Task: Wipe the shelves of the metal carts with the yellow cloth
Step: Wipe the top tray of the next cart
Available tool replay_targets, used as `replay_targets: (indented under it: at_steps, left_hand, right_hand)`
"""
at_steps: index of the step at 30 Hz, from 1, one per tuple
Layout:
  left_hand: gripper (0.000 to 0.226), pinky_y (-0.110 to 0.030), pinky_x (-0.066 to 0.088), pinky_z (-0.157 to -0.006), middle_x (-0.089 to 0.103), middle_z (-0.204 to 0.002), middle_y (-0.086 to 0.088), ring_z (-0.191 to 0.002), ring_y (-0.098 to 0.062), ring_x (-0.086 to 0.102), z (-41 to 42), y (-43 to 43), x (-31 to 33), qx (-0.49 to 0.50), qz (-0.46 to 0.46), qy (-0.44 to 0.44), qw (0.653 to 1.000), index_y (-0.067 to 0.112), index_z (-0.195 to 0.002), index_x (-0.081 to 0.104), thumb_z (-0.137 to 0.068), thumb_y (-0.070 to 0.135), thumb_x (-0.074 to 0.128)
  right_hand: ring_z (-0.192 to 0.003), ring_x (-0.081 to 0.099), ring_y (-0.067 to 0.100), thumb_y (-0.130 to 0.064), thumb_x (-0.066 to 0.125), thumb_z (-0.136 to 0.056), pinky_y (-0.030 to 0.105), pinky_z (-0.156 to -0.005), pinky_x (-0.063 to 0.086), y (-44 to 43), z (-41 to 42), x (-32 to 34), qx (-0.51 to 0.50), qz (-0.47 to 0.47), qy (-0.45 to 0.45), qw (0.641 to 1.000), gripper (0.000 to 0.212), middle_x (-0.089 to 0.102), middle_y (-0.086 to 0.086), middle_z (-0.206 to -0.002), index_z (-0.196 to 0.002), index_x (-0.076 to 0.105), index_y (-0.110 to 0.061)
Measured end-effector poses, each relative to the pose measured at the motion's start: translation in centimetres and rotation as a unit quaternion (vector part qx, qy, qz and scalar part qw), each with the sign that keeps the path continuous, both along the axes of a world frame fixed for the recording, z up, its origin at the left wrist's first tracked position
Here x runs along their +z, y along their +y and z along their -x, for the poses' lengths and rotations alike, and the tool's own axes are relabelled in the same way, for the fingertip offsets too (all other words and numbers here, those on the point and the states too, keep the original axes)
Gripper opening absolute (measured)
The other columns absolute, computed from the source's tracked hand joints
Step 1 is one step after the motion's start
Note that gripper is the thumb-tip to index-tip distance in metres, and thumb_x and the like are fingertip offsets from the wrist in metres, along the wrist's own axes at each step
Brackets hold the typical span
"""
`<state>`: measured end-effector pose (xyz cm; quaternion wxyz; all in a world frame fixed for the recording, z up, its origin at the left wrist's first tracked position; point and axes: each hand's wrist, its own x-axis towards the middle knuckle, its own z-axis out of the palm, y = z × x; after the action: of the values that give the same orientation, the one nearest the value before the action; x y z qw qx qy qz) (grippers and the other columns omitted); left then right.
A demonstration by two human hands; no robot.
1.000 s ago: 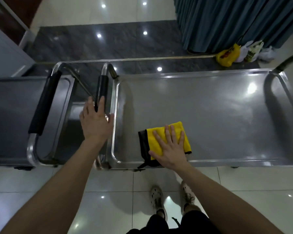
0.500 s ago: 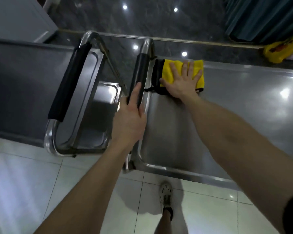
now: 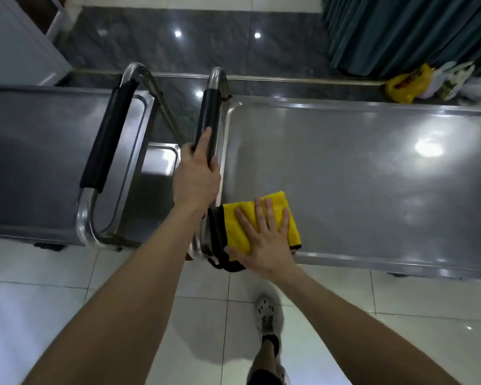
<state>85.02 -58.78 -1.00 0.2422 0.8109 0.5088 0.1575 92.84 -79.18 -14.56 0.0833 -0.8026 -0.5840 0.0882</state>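
I see my right hand (image 3: 264, 240) lying flat, fingers straight and spread, pressing the folded yellow cloth with its black edge (image 3: 277, 204) onto the top shelf of the right-hand stainless steel cart (image 3: 358, 176). The cloth is at the near left corner, its dark edge touching the raised rim and lapping over it. Half a second ago the same cloth sat at the far left corner, just beside the handle, so it has been drawn back toward me along the left end of the shelf. I judge that this end strip has now been passed over in both directions, while the broad shiny stretch to the right is yet to be wiped. My left hand (image 3: 196, 179) is unchanged: its fingers curl round the black padded handle (image 3: 210, 112) of this cart, steadying it. By my count there are two metal carts, the second, the left-hand steel cart (image 3: 39, 162), standing end to end with the first and carrying its own black padded handle (image 3: 106, 140). There is one cloth. A lower steel shelf (image 3: 159, 162) shows between the handles; I cannot tell which cart owns it. One yellow plastic bag (image 3: 403, 87) lies by the dark teal curtain (image 3: 400, 31).
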Motion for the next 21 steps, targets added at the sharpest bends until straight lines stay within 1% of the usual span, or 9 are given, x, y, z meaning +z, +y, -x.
replay_targets:
  at_steps: [3, 5, 8, 11, 13, 15, 18, 20, 21]
  left_hand:
    - [0.057, -0.051, 0.05, -0.11, 0.05, -0.145, -0.013, -0.129, -0.033, 0.056, 0.4, -0.1, 0.6, -0.017, -0.1, 0.014, 0.995, 0.023, -0.158, 0.051, -0.104, 0.03, 0.066]
    - [0.046, -0.05, 0.046, -0.107, 0.058, -0.137, -0.015, -0.127, -0.035, 0.056, 0.6, -1.1, 1.1, -0.056, -0.196, 0.048, 0.978, 0.016, -0.143, 0.063, -0.101, 0.034, 0.067]
    - [0.027, -0.049, 0.048, -0.097, 0.066, -0.117, -0.011, -0.111, -0.036, 0.061, 1.4, -5.5, 0.3, -0.152, -0.272, 0.027, 0.95, 0.014, -0.118, 0.071, -0.097, 0.031, 0.065]
    - [0.046, -0.05, 0.047, -0.102, 0.067, -0.117, -0.008, -0.112, -0.033, 0.061, 4.5, -12.4, -3.1, -0.256, -0.21, 0.051, 0.942, 0.016, -0.121, 0.069, -0.091, 0.052, 0.066]
    - [0.079, -0.049, 0.041, -0.115, 0.061, -0.138, -0.007, -0.131, -0.031, 0.055, 7.4, -16.8, -5.9, -0.289, -0.126, 0.14, 0.938, 0.019, -0.142, 0.059, -0.081, 0.067, 0.073]
    - [0.105, -0.049, 0.032, -0.125, 0.046, -0.158, -0.006, -0.148, -0.03, 0.043, 9.9, -19.9, -8.2, -0.285, -0.076, 0.219, 0.93, 0.021, -0.157, 0.044, -0.073, 0.07, 0.082]
    - [0.107, -0.049, 0.032, -0.125, 0.046, -0.157, -0.008, -0.147, -0.032, 0.044, 12.1, -22.6, -9.9, -0.258, -0.101, 0.21, 0.937, 0.018, -0.157, 0.043, -0.068, 0.052, 0.093]
    - [0.101, -0.051, 0.037, -0.122, 0.054, -0.146, -0.011, -0.137, -0.035, 0.051, 12.9, -23.6, -10.0, -0.235, -0.13, 0.155, 0.951, 0.016, -0.15, 0.051, -0.063, 0.043, 0.094]
    - [0.092, -0.051, 0.039, -0.12, 0.056, -0.141, -0.01, -0.133, -0.036, 0.054, 13.2, -23.8, -10.0, -0.228, -0.131, 0.129, 0.956, 0.016, -0.145, 0.056, -0.064, 0.041, 0.092]
  right_hand:
    - [-0.166, -0.008, 0.035, -0.102, 0.046, -0.076, 0.077, -0.124, 0.0, -2.2, -0.7, 1.6, 0.018, -0.025, 0.035, 0.999, 0.121, 0.0, 0.013, -0.18, -0.172, 0.009, -0.036]
    - [-0.166, -0.003, 0.037, -0.096, 0.056, -0.074, 0.078, -0.123, 0.005, -4.9, -1.8, 2.0, 0.065, -0.033, 0.014, 0.997, 0.126, 0.002, 0.014, -0.18, -0.172, 0.012, -0.032]
    - [-0.165, -0.011, 0.034, -0.058, 0.072, -0.085, 0.069, -0.128, 0.008, -8.4, -3.2, 2.0, 0.094, 0.064, -0.039, 0.993, 0.114, -0.008, 0.009, -0.18, -0.172, 0.002, -0.033]
    - [-0.166, 0.005, 0.033, -0.014, 0.057, -0.098, 0.059, -0.127, 0.021, -9.0, -2.4, 2.7, 0.05, 0.049, -0.023, 0.997, 0.085, 0.013, 0.008, -0.179, -0.171, 0.017, -0.03]
    - [-0.157, 0.033, 0.038, -0.006, 0.056, -0.098, 0.056, -0.117, 0.037, -9.8, -1.3, 3.7, 0.037, 0.013, -0.013, 0.999, 0.07, 0.04, 0.012, -0.169, -0.165, 0.039, -0.018]
    - [-0.136, 0.056, 0.042, 0.002, 0.061, -0.092, 0.056, -0.104, 0.047, -11.3, -0.3, 4.4, 0.024, -0.04, -0.007, 0.999, 0.06, 0.063, 0.017, -0.146, -0.151, 0.057, -0.006]
    - [-0.108, 0.066, 0.039, -0.006, 0.069, -0.083, 0.053, -0.1, 0.047, -13.9, 1.6, 5.8, -0.011, -0.071, 0.017, 0.997, 0.052, 0.075, 0.012, -0.107, -0.134, 0.063, -0.009]
    - [-0.1, 0.063, 0.037, -0.014, 0.066, -0.082, 0.047, -0.094, 0.048, -16.1, 3.2, 6.4, -0.043, -0.066, 0.101, 0.992, 0.043, 0.073, 0.006, -0.095, -0.124, 0.061, -0.019]
    - [-0.094, 0.062, 0.034, -0.017, 0.063, -0.081, 0.042, -0.085, 0.049, -17.1, 4.1, 6.9, -0.072, -0.073, 0.16, 0.982, 0.038, 0.071, 0.003, -0.091, -0.119, 0.061, -0.023]
